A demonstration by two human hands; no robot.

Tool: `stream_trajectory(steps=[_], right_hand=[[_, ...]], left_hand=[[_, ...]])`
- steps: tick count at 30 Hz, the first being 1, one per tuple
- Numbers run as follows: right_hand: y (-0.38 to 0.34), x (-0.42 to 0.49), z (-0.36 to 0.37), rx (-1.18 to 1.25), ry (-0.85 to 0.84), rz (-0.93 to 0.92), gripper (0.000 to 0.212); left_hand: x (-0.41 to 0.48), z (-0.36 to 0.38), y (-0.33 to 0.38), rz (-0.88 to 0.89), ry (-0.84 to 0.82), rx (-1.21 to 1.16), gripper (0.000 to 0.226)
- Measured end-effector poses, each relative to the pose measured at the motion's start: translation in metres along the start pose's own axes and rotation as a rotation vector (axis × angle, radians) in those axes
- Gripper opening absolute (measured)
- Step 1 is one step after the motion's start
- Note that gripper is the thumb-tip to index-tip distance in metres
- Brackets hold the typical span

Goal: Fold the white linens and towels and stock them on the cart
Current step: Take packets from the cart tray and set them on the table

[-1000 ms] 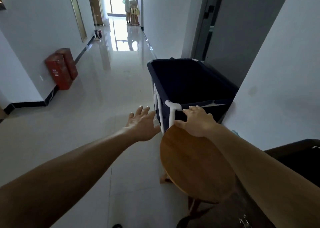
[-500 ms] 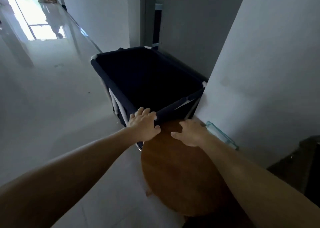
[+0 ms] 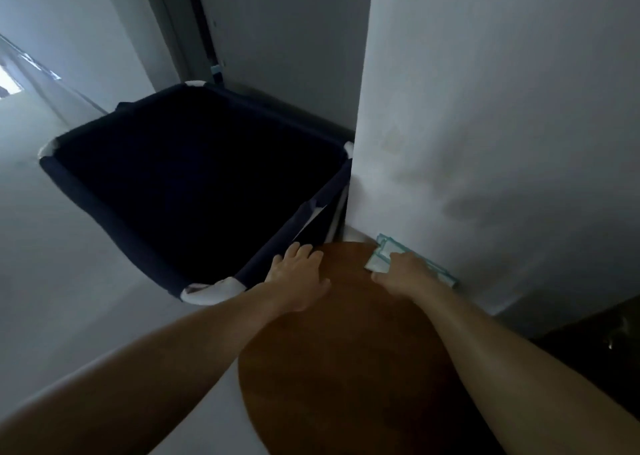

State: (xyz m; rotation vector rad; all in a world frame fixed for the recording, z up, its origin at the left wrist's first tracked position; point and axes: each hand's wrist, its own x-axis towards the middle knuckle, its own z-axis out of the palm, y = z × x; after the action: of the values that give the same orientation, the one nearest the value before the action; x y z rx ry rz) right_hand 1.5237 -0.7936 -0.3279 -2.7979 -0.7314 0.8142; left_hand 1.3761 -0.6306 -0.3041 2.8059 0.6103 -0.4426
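Hands sit near the middle of the view, both at the far edge of a round wooden top (image 3: 346, 368) that fills the frame from the centre down to 6 o'clock. The left hand (image 3: 298, 278) lies flat on that edge with its fingers straight and together, holding nothing; its fingertips reach the near rim of the navy fabric cart (image 3: 104, 219). The right hand (image 3: 403, 274), at 3 o'clock from the left one, has its fingers curled down over a pale green folded item (image 3: 375, 263) at the edge of the top; I cannot tell whether it grips the item or only touches it.

The cart stands on the pale floor (image 3: 52, 281) at 10 o'clock from the hands, open-topped, with white frame pieces showing at its 4 corners. Its inside is too dark to make out. Its right corner touches the white wall (image 3: 485, 108), which fills the view from 12 to 3 o'clock. Dark furniture (image 3: 595, 344) sits at 4 o'clock.
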Motion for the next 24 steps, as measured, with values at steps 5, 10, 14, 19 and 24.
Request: stream_trajectory(steps=[5,10,14,19,24], right_hand=[[0.044,0.056,0.023,0.044,-0.014,0.134,0.067],[0.086,0.1,0.051,0.12,-0.017,0.218,0.06],[0.118,0.134,0.076,0.119,-0.007,0.279,0.069],[0.145,0.178,0.107,0.095,0.018,0.276,0.074],[0.155,0.212,0.134,-0.018,0.188,0.242,0.073]], left_hand=[[0.073,0.022,0.018,0.015,-0.121,0.016,0.067],[0.135,0.065,0.034,0.056,-0.215,0.0,0.065],[0.183,0.105,0.04,0.114,-0.306,0.006,0.067],[0.228,0.15,0.046,0.148,-0.327,-0.057,0.069],[0.252,0.172,0.045,0.187,-0.308,-0.102,0.064]])
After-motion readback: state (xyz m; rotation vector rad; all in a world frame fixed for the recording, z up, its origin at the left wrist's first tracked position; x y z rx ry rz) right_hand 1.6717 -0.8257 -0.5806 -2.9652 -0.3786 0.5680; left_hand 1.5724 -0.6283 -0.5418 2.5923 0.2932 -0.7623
